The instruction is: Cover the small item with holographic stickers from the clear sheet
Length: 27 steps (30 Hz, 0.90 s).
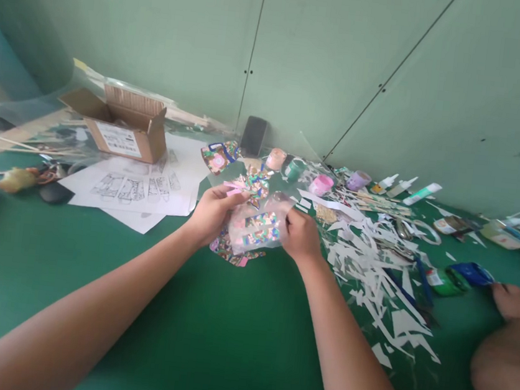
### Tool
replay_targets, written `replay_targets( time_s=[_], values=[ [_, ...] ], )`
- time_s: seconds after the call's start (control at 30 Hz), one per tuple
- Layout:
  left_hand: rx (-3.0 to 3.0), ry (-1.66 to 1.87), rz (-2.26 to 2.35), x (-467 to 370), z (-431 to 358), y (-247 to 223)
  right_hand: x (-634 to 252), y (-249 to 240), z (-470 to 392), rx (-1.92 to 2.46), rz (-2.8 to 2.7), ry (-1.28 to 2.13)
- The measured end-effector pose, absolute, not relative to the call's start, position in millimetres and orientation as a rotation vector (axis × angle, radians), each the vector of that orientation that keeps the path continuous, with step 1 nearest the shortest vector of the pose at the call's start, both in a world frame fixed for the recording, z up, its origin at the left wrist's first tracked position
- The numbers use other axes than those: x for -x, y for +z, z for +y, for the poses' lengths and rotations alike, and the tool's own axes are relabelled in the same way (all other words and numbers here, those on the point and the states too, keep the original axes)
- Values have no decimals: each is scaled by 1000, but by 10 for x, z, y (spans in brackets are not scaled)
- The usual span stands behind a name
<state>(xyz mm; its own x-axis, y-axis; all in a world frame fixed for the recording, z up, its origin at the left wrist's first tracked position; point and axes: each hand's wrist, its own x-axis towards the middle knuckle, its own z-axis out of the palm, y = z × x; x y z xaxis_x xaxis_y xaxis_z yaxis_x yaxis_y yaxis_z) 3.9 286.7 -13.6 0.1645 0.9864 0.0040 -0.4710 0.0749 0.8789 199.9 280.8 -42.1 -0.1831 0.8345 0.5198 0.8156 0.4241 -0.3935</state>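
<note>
A clear plastic sheet (262,240) with colourful patterned strips on it spans the space between my two hands. My left hand (213,213) is closed on its left side, thumb on top, with a small pink strip (231,186) poking out above the thumb. At the right edge, my right hand (302,230) pinches the sheet, its fingertips partly hidden. Just beyond the hands lies a colourful cut-out piece (257,182), and another patterned piece (228,251) shows beneath the sheet. A brown patterned piece with a pink flower (217,160) lies farther back.
An open cardboard box (129,130) stands on printed drawing sheets (117,188) at left. A dark phone (254,135) leans on the wall. Paint jars (321,184), glue bottles (422,193) and white paper scraps (373,277) spread rightward. Another person's leg (507,373) is at far right.
</note>
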Motion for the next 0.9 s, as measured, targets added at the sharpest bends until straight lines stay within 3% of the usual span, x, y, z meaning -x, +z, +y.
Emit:
replay_targets(
  time_s=[0.33, 0.9],
  values=[
    [-969, 1533, 1030, -78, 2879, -188, -2006, -422, 2806, 1156, -1888, -11],
    [-1088, 1601, 1038, -97, 2863, -227, -1941, -386, 2779, 1247, -2109, -194]
  ],
)
